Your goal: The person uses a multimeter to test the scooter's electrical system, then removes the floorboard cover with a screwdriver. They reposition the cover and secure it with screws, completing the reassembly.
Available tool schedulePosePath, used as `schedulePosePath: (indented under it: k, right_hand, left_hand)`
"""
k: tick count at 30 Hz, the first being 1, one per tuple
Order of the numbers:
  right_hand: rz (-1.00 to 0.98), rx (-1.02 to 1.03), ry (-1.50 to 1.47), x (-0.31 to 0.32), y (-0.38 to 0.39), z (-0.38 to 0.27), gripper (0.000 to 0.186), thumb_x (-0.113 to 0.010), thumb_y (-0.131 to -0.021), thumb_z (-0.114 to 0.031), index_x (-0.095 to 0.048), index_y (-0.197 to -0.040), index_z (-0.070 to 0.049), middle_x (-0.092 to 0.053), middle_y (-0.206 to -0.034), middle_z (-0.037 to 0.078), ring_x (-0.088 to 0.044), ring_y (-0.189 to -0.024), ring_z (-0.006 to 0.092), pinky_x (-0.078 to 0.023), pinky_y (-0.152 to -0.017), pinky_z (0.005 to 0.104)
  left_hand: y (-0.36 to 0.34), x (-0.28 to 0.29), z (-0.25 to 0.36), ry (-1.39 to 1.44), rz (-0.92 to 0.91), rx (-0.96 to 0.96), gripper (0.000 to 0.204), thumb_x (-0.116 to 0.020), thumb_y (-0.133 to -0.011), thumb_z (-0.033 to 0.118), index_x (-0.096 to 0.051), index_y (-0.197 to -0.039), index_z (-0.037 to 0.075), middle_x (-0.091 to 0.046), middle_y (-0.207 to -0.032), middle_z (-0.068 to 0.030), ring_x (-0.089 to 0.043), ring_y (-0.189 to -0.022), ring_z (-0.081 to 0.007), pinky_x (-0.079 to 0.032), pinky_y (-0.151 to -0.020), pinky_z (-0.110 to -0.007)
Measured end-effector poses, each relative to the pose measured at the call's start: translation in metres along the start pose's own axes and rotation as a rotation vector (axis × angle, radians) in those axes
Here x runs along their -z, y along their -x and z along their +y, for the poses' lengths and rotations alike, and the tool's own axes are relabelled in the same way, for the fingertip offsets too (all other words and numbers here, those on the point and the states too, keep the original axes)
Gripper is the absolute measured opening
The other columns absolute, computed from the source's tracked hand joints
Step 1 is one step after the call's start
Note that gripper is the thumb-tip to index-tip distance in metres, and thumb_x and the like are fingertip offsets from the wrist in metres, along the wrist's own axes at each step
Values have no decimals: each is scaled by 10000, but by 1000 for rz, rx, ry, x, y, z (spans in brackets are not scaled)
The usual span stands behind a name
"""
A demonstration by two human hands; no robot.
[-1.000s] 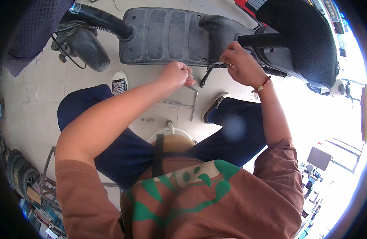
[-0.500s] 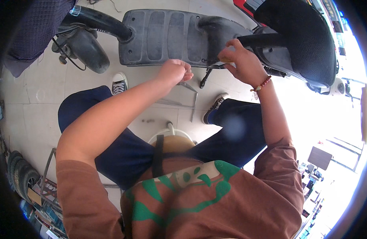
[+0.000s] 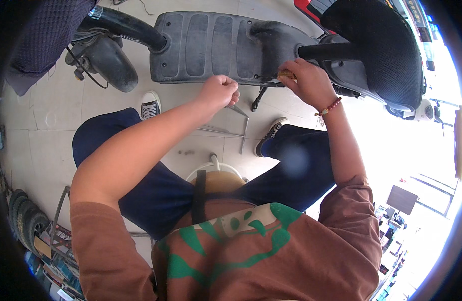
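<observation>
A grey-black scooter footboard [image 3: 223, 45] with raised panels runs across the top of the view. My left hand [image 3: 220, 93] is closed just below its near edge, fingers curled and pressed together; whatever they hold, if anything, is hidden. Beside the footboard's right part, my right hand [image 3: 306, 83] pinches a small yellow-brown piece [image 3: 287, 74] between thumb and fingers. Its exact kind is too small to tell. A beaded bracelet [image 3: 331, 106] circles my right wrist. Below the near edge, between the hands, a dark kickstand [image 3: 259, 99] reaches toward the floor.
A black seat [image 3: 376, 50] on a post stands at the right end, and the front wheel's fender [image 3: 110, 67] at the left. A thin metal frame [image 3: 241, 131] lies between my shoes. Several tyres [image 3: 27, 218] and a cluttered rack [image 3: 60, 256] sit at lower left.
The fingers of my right hand have drawn in around the yellow-brown piece and come down slightly. The left hand has shifted a little, still closed.
</observation>
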State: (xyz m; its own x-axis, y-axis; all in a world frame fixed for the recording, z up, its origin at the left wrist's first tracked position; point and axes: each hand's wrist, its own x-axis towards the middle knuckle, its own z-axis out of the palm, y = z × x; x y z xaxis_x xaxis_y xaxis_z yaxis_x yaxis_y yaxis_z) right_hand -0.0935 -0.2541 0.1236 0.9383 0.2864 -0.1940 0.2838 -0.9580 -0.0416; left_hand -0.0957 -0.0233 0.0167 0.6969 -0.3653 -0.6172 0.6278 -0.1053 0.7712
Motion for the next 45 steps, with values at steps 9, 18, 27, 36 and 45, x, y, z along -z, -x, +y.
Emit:
schedulePosePath:
  k: [9, 18, 27, 36, 45]
  right_hand:
    - [39, 39, -12, -2, 2, 3, 153, -702, -835, -86, -681, -977, -136, -611, -1053, 67, -678, -874, 270, -541, -738, 415]
    - [33, 12, -45, 0, 3, 5, 140, -648, -865, -170, -667, -1004, -162, -625, -1011, 98, -662, -890, 327, -543, -758, 422]
    - [90, 22, -51, -3, 5, 5, 193, -675, -869, -141, -628, -1055, -123, -622, -955, 97, -671, -842, 310, -536, -717, 398]
    - [11, -8, -17, -1, 6, 8, 300, -697, -863, -229, -598, -1125, -123, -630, -1080, 143, -666, -923, 360, -542, -778, 454]
    - [62, -38, -82, -6, 8, 11, 279, -665, -852, -149, -584, -1118, -123, -627, -1060, 123, -661, -898, 355, -540, -765, 455]
  left_hand:
    - [3, 1, 2, -65, -41, -24, 202, -611, -976, 242, -652, -960, 44, -613, -797, 11, -550, -692, -65, -485, -642, -242]
    - [2, 2, 1, -41, -49, -11, 193, -606, -972, 230, -652, -963, 43, -625, -809, 3, -561, -704, -66, -485, -646, -237]
    - [-2, 2, -4, 20, -41, 5, 171, -530, -976, 111, -624, -1076, 8, -665, -949, -72, -633, -804, -119, -548, -749, -267]
    - [-6, 1, -8, 8, -71, 29, 167, -488, -959, 45, -617, -1051, -8, -656, -952, -82, -634, -824, -138, -554, -761, -277]
    - [-8, 2, -12, -11, -76, 20, 176, -475, -954, 30, -619, -1046, -11, -654, -942, -79, -630, -816, -138, -554, -750, -281]
